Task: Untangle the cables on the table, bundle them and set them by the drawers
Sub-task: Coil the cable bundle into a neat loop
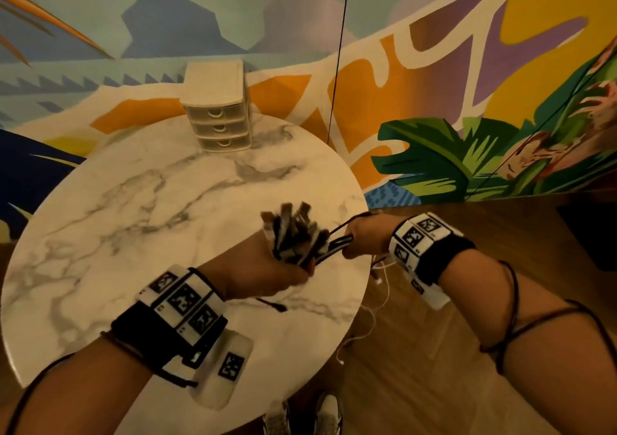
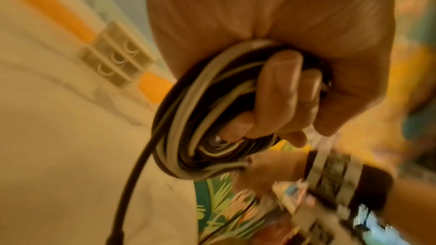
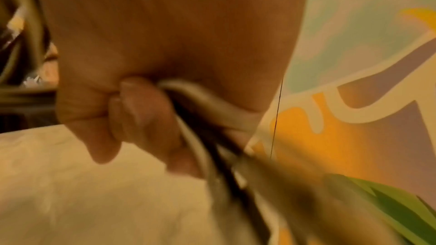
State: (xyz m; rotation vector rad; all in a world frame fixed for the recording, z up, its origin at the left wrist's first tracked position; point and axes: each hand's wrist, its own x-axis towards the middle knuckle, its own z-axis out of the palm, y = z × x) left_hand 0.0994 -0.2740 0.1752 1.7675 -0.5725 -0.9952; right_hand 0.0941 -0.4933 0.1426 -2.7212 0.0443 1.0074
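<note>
**Grips on the cable bundle above the worktop**

Left grip (image 1: 263, 267): fingers (image 2: 278, 88) curled round a coil of black and white cables (image 2: 200, 118), held above the right part of the round marble worktop (image 1: 133, 201); one black end (image 2: 132, 183) hangs down from the coil. Right grip (image 1: 365, 236): fingers (image 3: 144, 111) pinched on strands (image 1: 334, 249) drawn from the bundle, just beside the left hand, at the worktop's right edge. Drawers (image 1: 218, 119): at the worktop's far edge, well apart from the cables. Thin white cords (image 1: 384, 287) dangle beneath the right wrist.
</note>
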